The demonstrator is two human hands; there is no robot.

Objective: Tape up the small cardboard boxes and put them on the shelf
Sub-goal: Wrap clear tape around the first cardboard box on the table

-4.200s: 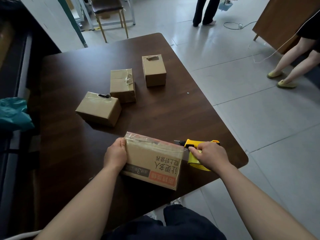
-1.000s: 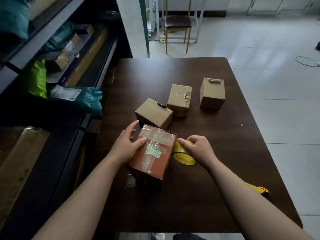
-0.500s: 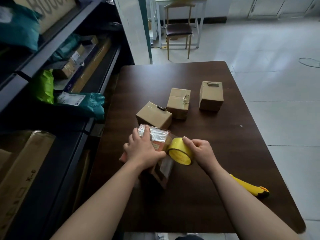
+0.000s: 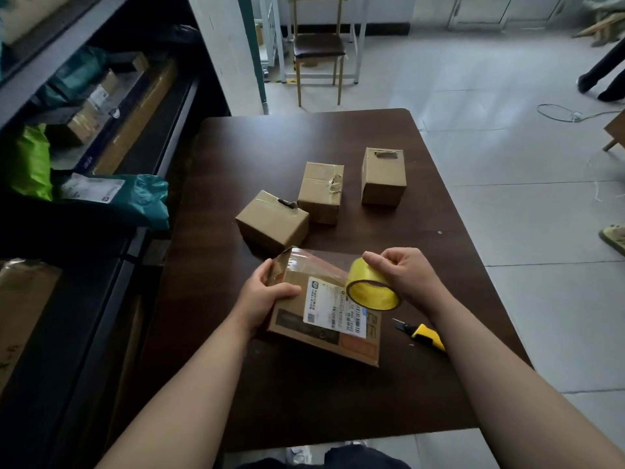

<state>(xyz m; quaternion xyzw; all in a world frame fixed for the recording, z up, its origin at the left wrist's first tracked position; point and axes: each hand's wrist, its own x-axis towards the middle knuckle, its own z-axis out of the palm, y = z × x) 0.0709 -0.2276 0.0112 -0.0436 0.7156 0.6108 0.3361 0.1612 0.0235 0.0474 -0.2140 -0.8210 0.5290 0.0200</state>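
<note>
Left hand (image 4: pixel 267 292) is clamped on the left end of the labelled box (image 4: pixel 297 319), thumb laid across the front face and fingers wrapped round the end, wrist straight, forearm running in from the near edge of the table (image 4: pixel 338 401). That box sits toward the near middle of the table, its long axis running roughly left to right with the right end swung a little nearer the person. Its broad face is tipped up to the camera, white shipping label (image 4: pixel 333 309) showing. Glossy clear tape shines across its upper face. Right hand (image 4: pixel 406 275) comes in from the right, fingers curled over the yellow tape roll (image 4: pixel 372 292), knuckles up, and the roll's open core faces this way. It hangs over the box's far right corner, and whether it touches the cardboard I cannot tell. Just right of the box, a yellow utility knife (image 4: pixel 424 335) lies on the table, blade end toward the box, its handle slipping under the right forearm. Beyond the box stand three small cardboard boxes: the nearest box (image 4: pixel 272 221) just behind the left hand, the middle box (image 4: pixel 321 192) touching it, and the far box (image 4: pixel 384 177) apart toward the right edge. Along the table's left edge runs the dark shelf (image 4: pixel 142 238), carrying a teal parcel (image 4: pixel 142 198) and a green bag (image 4: pixel 30 160). Past the far edge stands a chair (image 4: pixel 318 49).
</note>
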